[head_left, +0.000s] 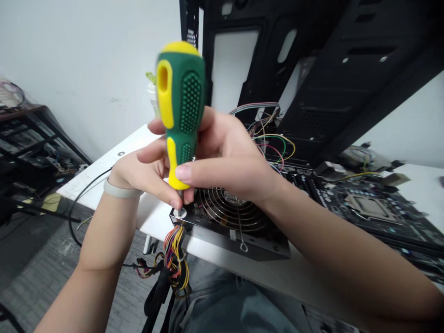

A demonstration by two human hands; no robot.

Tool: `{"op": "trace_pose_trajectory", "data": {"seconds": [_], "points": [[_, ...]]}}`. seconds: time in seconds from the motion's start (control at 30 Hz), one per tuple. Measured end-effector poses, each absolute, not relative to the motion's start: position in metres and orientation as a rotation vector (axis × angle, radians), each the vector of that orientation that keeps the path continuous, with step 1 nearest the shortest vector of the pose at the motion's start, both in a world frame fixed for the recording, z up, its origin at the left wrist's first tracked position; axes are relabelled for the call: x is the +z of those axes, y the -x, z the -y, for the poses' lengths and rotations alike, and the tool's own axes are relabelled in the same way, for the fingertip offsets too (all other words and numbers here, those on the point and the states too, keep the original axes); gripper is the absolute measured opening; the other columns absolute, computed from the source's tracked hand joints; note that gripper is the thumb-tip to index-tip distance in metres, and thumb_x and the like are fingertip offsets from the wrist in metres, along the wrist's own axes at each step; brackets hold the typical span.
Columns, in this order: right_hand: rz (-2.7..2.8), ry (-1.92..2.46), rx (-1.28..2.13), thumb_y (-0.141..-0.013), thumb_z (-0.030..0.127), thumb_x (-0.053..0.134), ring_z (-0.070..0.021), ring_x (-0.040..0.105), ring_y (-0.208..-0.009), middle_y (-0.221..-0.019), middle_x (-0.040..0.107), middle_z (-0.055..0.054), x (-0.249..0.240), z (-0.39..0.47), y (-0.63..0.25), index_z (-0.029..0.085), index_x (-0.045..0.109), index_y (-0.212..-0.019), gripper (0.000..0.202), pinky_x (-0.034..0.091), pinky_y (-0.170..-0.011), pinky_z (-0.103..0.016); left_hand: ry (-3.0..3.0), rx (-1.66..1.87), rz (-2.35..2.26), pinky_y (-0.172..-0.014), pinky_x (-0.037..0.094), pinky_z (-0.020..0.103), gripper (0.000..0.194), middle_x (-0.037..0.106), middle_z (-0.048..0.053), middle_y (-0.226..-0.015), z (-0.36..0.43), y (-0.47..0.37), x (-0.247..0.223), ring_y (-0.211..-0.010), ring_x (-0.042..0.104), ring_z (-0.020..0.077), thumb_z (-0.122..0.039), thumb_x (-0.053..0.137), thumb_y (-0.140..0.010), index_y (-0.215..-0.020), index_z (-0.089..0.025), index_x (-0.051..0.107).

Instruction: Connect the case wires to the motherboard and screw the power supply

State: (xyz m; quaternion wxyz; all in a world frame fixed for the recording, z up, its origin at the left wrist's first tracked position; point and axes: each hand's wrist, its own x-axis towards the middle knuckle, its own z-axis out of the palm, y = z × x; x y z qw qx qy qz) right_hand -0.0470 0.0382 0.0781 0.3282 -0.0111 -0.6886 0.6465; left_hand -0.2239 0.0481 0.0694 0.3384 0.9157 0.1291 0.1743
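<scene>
A green and yellow screwdriver (185,99) stands nearly upright over the near left corner of a black power supply (215,231) with a round fan grille. My right hand (229,157) is closed around its handle, thumb on the yellow lower part. Behind and below the handle, my left hand (149,171) has its thumb and a finger pinched at the metal shaft, just above the corner. The shaft's tip meets a small round white spot there; a screw cannot be made out. A bundle of coloured cables (176,254) hangs from the supply's near side.
A black computer case (312,88) stands open behind the hands, with thin coloured wires (274,138) inside. To the right lies a motherboard (371,206). The white table (100,169) ends close to my lap. A dark shelf (34,125) stands at the far left.
</scene>
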Motion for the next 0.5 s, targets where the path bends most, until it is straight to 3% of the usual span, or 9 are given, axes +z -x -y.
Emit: {"op": "trace_pose_trajectory", "data": {"seconds": [0.13, 0.27, 0.4, 0.5], "points": [[1.816, 0.017, 1.713, -0.066, 0.015, 0.054, -0.0035, 0.058, -0.056, -0.09, 0.066, 0.005, 0.078, -0.041, 0.045, 0.017, 0.044, -0.099, 0.034, 0.051, -0.049, -0.016, -2.342, 0.477, -0.305, -0.062, 0.056, 0.009, 0.034, 0.074, 0.0, -0.075, -0.046, 0.223, 0.073, -0.068, 0.07, 0.006, -0.041, 0.062, -0.089, -0.08, -0.009, 0.067], [1.834, 0.041, 1.64, -0.069, 0.015, 0.06, -0.0022, 0.057, -0.052, -0.083, 0.065, 0.006, 0.077, -0.038, 0.046, 0.015, 0.048, -0.099, 0.033, 0.048, -0.046, -0.011, -2.279, 0.417, -0.303, -0.07, 0.061, 0.02, 0.045, 0.075, 0.006, -0.084, -0.049, 0.224, 0.068, -0.082, 0.072, 0.0145, -0.051, 0.056, -0.09, -0.088, -0.007, 0.068], [1.921, 0.204, 1.41, -0.076, 0.033, 0.057, -0.009, 0.066, -0.082, -0.083, 0.061, 0.009, 0.077, -0.033, 0.049, 0.015, 0.055, -0.104, 0.034, 0.046, -0.061, -0.011, -2.354, 0.426, -0.272, -0.072, 0.06, 0.023, 0.053, 0.072, 0.005, -0.077, -0.055, 0.228, 0.059, -0.076, 0.071, 0.0148, -0.06, 0.061, -0.083, -0.083, -0.008, 0.069], [1.945, 0.255, 1.293, -0.074, 0.039, 0.058, -0.0154, 0.065, -0.093, -0.083, 0.059, 0.01, 0.075, -0.033, 0.051, 0.015, 0.057, -0.1, 0.036, 0.043, -0.062, -0.011, -2.52, 0.515, -0.432, -0.066, 0.059, 0.022, 0.058, 0.069, 0.001, -0.067, -0.057, 0.232, 0.051, -0.064, 0.068, 0.012, -0.066, 0.061, -0.08, -0.076, -0.009, 0.07]]}}
